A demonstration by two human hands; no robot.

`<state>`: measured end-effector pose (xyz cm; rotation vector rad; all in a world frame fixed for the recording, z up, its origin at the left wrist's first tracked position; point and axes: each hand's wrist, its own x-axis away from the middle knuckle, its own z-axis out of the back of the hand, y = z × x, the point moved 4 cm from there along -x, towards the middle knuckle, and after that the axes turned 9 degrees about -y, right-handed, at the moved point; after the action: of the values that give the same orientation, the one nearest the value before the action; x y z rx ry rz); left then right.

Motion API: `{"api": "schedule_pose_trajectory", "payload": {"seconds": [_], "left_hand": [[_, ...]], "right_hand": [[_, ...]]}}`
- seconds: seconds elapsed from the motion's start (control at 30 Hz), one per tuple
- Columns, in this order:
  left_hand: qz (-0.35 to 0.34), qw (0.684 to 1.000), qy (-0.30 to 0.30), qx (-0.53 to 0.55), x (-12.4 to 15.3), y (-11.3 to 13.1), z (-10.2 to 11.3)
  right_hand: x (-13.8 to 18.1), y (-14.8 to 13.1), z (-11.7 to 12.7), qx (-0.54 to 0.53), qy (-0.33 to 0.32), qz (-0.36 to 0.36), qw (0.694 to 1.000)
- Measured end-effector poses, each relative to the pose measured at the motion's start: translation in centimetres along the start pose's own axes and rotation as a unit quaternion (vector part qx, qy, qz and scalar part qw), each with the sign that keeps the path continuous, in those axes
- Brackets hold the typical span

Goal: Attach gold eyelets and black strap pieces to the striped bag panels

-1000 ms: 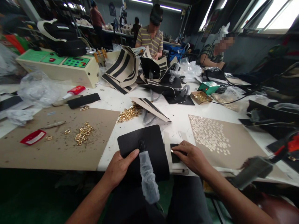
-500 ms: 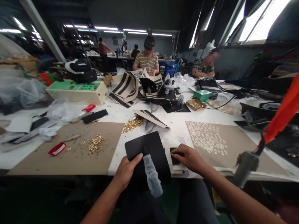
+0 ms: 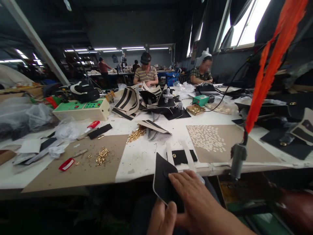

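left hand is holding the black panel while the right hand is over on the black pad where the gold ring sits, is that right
Not quite: the right hand is on the black panel too, not on the black pad, as the head view shows. The left hand does hold the panel, and the gold ring does sit on the pad.
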<state>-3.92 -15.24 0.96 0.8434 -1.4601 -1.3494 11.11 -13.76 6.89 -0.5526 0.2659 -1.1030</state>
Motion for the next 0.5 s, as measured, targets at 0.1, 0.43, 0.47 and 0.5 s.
{"api": "schedule_pose_trajectory", "payload": {"seconds": [0.1,0.43,0.47,0.5], "left_hand": [[-0.074,0.990,-0.113,0.041,0.8,-0.8,-2.2],[-0.017,0.999,-0.026,0.018,-3.6,-0.3,2.2],[0.003,0.999,-0.044,0.031,-4.5,-0.1,2.0],[0.019,0.998,-0.051,0.031,-5.4,0.1,1.7]], "right_hand": [[1.6,1.5,0.2,-0.067,0.024,-0.030,0.997],[2.7,5.8,-1.1,-0.457,-0.048,-0.049,0.887],[2.2,6.1,-1.1,-0.472,-0.047,-0.053,0.879],[1.7,6.4,-1.0,-0.480,-0.036,-0.060,0.874]]}}
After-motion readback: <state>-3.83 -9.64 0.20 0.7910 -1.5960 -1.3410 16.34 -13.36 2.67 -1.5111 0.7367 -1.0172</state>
